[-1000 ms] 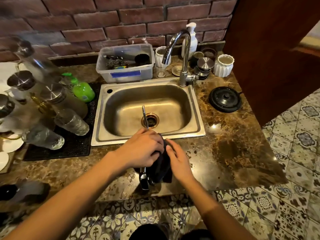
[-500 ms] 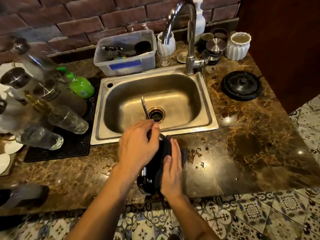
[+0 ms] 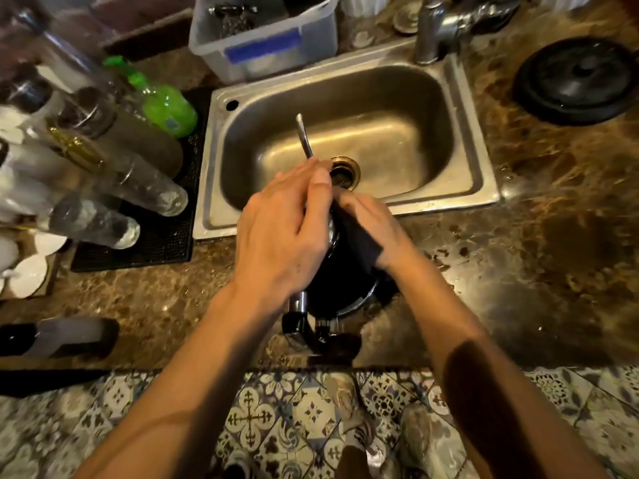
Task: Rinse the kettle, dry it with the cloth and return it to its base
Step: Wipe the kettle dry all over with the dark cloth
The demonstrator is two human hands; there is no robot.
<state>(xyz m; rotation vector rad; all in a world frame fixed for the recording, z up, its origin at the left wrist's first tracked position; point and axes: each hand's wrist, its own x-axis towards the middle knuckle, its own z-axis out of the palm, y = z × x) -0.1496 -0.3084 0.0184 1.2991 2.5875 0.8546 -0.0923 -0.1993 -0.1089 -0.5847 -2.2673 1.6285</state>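
Observation:
A black gooseneck kettle [image 3: 340,288] is held over the marble counter just in front of the sink, its thin steel spout [image 3: 303,136] pointing out over the basin. My left hand [image 3: 283,233] lies over the kettle's top and grips it. My right hand [image 3: 377,233] presses a dark cloth [image 3: 358,242] against the kettle's right side. The kettle's handle shows below my left wrist. The round black kettle base [image 3: 575,81] sits on the counter to the right of the sink, apart from the kettle.
The steel sink [image 3: 477,174] has a brass drain and a tap [image 3: 430,32] at its back right. A plastic tub [image 3: 266,46] stands behind it. Left are a green bottle [image 3: 166,105] and upturned glasses on a black mat [image 3: 162,243]. Patterned floor tiles lie below the counter edge.
The view has tilted down and moved closer. My right hand with the cloth has slid up along the kettle's right side. My left hand keeps its hold on top.

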